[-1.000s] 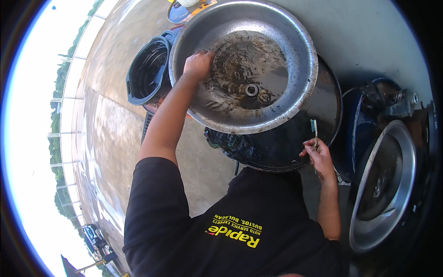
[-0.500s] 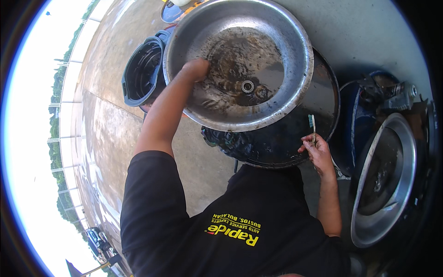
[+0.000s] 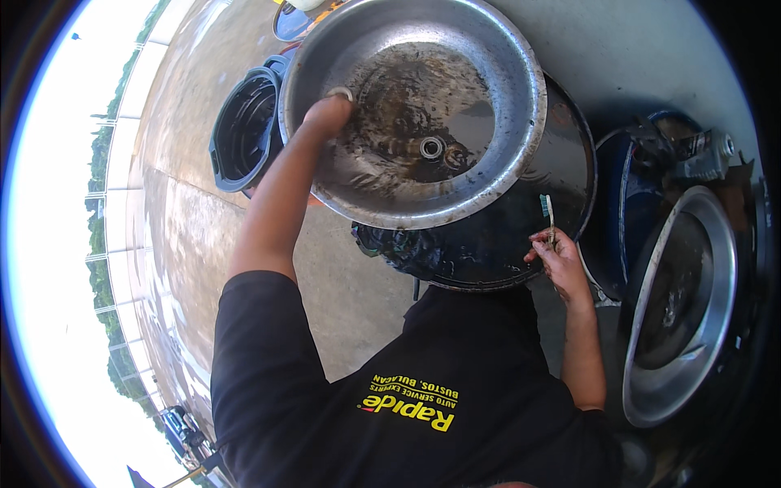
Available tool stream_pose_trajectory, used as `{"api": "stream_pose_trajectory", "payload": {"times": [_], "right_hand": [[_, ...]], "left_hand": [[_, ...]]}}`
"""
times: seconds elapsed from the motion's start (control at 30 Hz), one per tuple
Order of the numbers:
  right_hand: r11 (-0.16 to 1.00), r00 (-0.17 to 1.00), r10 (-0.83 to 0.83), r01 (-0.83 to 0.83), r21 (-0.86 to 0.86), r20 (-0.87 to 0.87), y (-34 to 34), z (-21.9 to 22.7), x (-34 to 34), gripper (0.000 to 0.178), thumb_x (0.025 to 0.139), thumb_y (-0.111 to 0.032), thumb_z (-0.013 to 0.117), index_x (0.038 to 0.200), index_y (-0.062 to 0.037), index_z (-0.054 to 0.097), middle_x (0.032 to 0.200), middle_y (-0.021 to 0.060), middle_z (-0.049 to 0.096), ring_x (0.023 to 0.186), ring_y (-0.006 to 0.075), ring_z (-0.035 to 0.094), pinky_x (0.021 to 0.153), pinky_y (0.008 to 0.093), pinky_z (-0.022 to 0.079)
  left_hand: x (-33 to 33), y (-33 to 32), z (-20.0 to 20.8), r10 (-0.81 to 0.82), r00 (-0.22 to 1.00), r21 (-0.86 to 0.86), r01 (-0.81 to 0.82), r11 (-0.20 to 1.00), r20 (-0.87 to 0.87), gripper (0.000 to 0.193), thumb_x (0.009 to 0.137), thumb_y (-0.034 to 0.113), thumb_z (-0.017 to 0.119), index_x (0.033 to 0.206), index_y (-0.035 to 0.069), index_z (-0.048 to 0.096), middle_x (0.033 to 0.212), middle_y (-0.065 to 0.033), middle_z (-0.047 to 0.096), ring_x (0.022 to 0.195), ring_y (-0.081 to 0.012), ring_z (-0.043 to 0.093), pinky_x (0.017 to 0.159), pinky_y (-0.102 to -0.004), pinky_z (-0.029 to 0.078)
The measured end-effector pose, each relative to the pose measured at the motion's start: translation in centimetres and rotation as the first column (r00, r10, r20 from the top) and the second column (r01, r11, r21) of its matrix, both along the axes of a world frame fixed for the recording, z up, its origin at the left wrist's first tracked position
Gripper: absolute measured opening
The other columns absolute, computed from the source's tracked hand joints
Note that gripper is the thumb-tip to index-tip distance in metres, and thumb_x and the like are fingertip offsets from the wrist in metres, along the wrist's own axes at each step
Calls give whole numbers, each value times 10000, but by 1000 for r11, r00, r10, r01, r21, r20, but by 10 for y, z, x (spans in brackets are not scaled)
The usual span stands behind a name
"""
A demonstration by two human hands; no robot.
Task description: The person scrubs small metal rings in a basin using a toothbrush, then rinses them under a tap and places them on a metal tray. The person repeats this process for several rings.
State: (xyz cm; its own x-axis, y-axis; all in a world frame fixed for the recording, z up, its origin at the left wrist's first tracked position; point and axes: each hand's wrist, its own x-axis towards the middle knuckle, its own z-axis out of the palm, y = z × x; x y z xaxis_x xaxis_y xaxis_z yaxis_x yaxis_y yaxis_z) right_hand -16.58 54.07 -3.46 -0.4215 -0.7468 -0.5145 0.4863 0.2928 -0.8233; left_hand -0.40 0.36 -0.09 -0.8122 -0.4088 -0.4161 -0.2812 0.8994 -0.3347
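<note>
A wide metal basin point(image 3: 508, 77) with a shallow pool of dark, dirty liquid stands on top of a black drum point(image 3: 561, 154). Over the basin's left side, my left hand point(image 3: 327, 116) is closed on a small pale ring-shaped part point(image 3: 342, 93), mostly hidden by the fingers. Another round metal ring part point(image 3: 432, 148) lies in the liquid on the basin floor. My right hand point(image 3: 561, 259), its fingers darkly stained, grips a toothbrush point(image 3: 551, 213) upright, bristles up, to the right of and apart from the basin's near rim.
Left of the basin is a grey plastic bucket point(image 3: 218, 159). Dark crumpled plastic point(image 3: 399, 248) lies on the drum's near left edge. At the right, a second metal basin point(image 3: 639, 358) leans tilted, with a blue drum point(image 3: 614, 211) and a grey bottle point(image 3: 708, 159) behind it.
My left hand has lifted slightly up and left, and the pale ring part now shows at its fingertips. My right hand keeps the toothbrush in nearly the same place.
</note>
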Motion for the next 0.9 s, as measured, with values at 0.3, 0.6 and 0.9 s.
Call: {"api": "stream_pose_trajectory", "payload": {"times": [0.3,0.6,0.9], "right_hand": [[1000,1000,10,-10,7,-11,2,-6,0,94,1014,-71,636,1083,-8,625,928,43,632,827,150,677,797,292,537],[1000,1000,12,-12,-17,-2,-1,-6,3,87,1014,-63,631,1071,1,617,920,47,629,821,150,675,811,309,549],[1000,999,18,-19,-21,-33,-1,-5,0,107,1016,-89,639,1070,1,618,917,48,631,822,148,672,810,295,534]], "left_hand": [[-5,22,11,177,977,-7,-179,984,-123,271,892,48,593,1137,92,700,1132,-189,730,1066,-377,718,898,-465,587],[10,10,-13,67,988,17,-65,998,-136,212,894,99,606,1083,90,700,1056,-197,736,999,-393,719,859,-493,577],[38,41,24,917,282,955,-5,296,-282,148,999,106,639,940,114,504,949,-51,692,885,-209,691,758,-363,559]]}}
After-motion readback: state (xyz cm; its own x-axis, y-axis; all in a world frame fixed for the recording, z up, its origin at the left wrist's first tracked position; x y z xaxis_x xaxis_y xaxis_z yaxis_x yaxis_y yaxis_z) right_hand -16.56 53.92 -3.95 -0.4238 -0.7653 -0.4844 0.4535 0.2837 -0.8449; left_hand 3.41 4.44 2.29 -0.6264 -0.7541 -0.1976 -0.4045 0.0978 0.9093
